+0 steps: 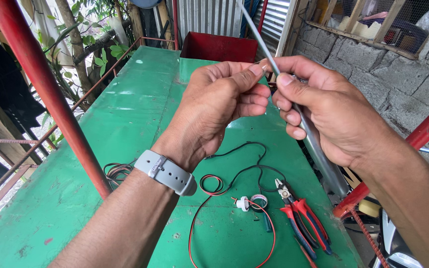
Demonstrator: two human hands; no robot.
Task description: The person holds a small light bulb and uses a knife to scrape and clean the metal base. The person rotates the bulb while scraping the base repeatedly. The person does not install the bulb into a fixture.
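Left hand point(214, 106) and right hand point(323, 106) raised together above green worktop point(125, 114), fingers of both pinched on thin grey tube point(269, 47) slanting toward 11 o'clock, steadied from both sides. Below, at 6 o'clock: red-and-black wire point(214, 186), red-handled pliers point(301, 216), within reach.

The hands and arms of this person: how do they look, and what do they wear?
Both forearms are bare, with no sleeves in view and no gloves. The left hand has a grey watch strap with a buckle around its wrist. The right hand wears nothing visible: no ring, no band.
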